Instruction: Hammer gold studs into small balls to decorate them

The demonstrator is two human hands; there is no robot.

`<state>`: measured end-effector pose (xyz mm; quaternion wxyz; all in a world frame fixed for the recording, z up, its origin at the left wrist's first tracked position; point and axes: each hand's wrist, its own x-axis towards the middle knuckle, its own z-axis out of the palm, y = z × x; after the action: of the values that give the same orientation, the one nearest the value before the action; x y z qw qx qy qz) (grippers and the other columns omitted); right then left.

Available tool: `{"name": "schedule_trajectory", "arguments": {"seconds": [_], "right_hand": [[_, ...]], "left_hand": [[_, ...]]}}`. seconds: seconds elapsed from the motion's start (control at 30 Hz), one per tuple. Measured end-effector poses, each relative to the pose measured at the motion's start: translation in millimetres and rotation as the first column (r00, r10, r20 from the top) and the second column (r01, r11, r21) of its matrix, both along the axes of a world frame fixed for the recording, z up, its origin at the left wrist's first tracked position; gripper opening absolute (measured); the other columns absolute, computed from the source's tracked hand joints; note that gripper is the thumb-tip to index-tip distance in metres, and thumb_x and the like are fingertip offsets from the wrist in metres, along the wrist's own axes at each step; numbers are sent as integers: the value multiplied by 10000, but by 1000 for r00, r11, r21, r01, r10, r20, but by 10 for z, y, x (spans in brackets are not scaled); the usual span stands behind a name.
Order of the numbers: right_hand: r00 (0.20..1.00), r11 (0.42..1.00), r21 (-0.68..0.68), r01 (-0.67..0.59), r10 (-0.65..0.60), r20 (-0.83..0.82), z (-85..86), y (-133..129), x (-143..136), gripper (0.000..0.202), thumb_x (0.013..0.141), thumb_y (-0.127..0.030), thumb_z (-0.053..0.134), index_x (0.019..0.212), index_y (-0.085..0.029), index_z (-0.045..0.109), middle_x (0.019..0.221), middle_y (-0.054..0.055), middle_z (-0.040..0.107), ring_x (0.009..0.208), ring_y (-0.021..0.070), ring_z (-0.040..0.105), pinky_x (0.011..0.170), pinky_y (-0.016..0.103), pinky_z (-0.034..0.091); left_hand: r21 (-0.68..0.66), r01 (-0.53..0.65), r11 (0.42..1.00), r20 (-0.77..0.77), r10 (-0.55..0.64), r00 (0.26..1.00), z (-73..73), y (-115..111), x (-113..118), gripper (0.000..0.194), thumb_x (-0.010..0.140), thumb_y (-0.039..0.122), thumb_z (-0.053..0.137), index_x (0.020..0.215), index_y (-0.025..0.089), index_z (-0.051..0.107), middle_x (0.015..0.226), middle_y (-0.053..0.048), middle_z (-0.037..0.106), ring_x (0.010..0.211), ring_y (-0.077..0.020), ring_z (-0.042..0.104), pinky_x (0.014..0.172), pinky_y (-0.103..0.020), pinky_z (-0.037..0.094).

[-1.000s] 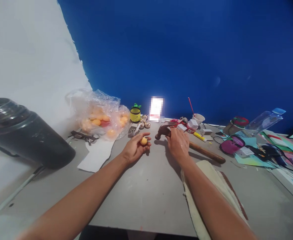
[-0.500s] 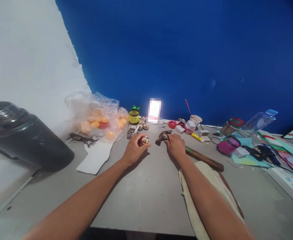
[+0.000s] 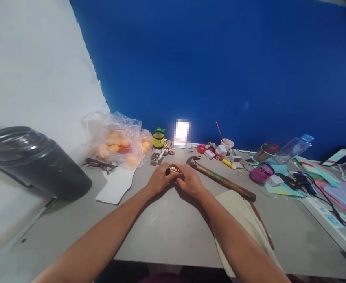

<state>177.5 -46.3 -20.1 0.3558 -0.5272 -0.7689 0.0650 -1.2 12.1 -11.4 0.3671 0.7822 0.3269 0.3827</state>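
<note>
A small shiny gold patterned ball (image 3: 173, 169) sits between my two hands over the middle of the table. My left hand (image 3: 160, 179) wraps round it from the left. From the right, the fingers of my right hand (image 3: 190, 180) close on the same ball, and the two hands touch near its front. A claw hammer (image 3: 220, 179) with a worn wooden handle lies on the table just right of my right hand. Behind my hands are several similar gold balls (image 3: 169, 148) and a small metallic box (image 3: 155, 157).
Bagged orange fruit (image 3: 116, 143), glasses (image 3: 100, 164), white paper (image 3: 116, 186) and a big dark bottle (image 3: 43, 165) are at left. Right are a cloth (image 3: 234, 216), paper cup (image 3: 227, 144), purple pouch (image 3: 262, 173), clear bottle (image 3: 293, 149) and power strip (image 3: 323, 214).
My right hand has let go of the hammer's head and moved left onto the ball in my left hand. The hammer now lies free on the table. The camera view has shifted slightly.
</note>
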Motion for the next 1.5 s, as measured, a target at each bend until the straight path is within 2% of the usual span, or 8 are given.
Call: {"name": "schedule_trajectory", "arguments": {"seconds": [0.27, 0.5, 0.7, 0.87, 0.97, 1.17, 1.33, 1.5], "right_hand": [[977, 978, -23, 206, -204, 55, 29, 9, 0, 364, 905, -186, 665, 1265, -231, 705, 1082, 61, 768, 994, 231, 681, 880, 322, 515], [983, 981, -67, 182, -182, 19, 21, 23, -7, 346, 873, -221, 703, 1218, -207, 691, 1039, 67, 758, 954, 231, 680, 871, 331, 514], [949, 976, -93, 196, -212, -233, -20, 77, 89, 354, 898, -296, 663, 1238, -199, 650, 932, 36, 759, 775, 182, 674, 782, 314, 538], [892, 956, -121, 267, -293, -345, -27, 122, 134, 206, 873, -319, 626, 1026, -212, 713, 830, 32, 749, 768, 197, 686, 782, 339, 542], [731, 935, -308, 174, -332, -597, 35, 166, 152, 218, 803, -411, 719, 871, -204, 708, 743, 35, 720, 660, 174, 632, 628, 298, 517], [197, 856, -483, -184, -449, -871, 611, 209, 363, 291, 654, -290, 899, 779, -178, 661, 693, -7, 636, 527, 68, 471, 429, 162, 353], [237, 895, -392, -210, -343, -909, 1232, 214, 413, 271, 710, -267, 906, 857, -176, 697, 731, -3, 654, 568, 73, 511, 445, 159, 396], [256, 915, -347, -205, -292, -922, 1496, 259, 276, 355, 632, -285, 950, 871, -179, 710, 732, -20, 667, 569, 59, 521, 463, 151, 408]], "left_hand": [[-217, 48, 975, 153, -14, 988, -15, -82, 50, 428, 846, 419, 757, 1195, 177, 698, 979, -47, 725, 809, -193, 629, 754, -319, 517], [-261, 131, 956, 259, -61, 964, 4, -59, 62, 313, 869, 374, 764, 1135, 214, 797, 1167, -75, 786, 1108, -265, 693, 1041, -402, 502], [-640, 384, 666, 583, 95, 807, -87, 35, 80, 526, 686, 306, 922, 1155, 168, 725, 952, -53, 741, 728, -149, 672, 708, -309, 553], [-674, 436, 596, 632, 160, 759, -13, 49, 28, 497, 753, 255, 886, 1197, 179, 677, 919, -41, 712, 689, -127, 658, 589, -236, 506], [-694, 515, 503, 682, 231, 694, 57, 76, -11, 335, 857, 246, 774, 1161, 153, 668, 1022, -110, 735, 726, -149, 678, 607, -261, 535], [-710, 632, 311, 704, 314, 637, 55, 147, -36, 213, 925, 293, 683, 1059, 129, 705, 830, -60, 661, 604, -109, 553, 516, -222, 441], [-715, 636, 289, 699, 320, 640, 14, 156, -22, 216, 976, 342, 630, 1006, 139, 701, 876, -94, 699, 566, -113, 489, 490, -242, 389], [-716, 629, 303, 697, 359, 621, 51, 159, -39, 281, 1030, 362, 567, 979, 112, 686, 742, -53, 625, 526, -105, 475, 464, -216, 365]]}}
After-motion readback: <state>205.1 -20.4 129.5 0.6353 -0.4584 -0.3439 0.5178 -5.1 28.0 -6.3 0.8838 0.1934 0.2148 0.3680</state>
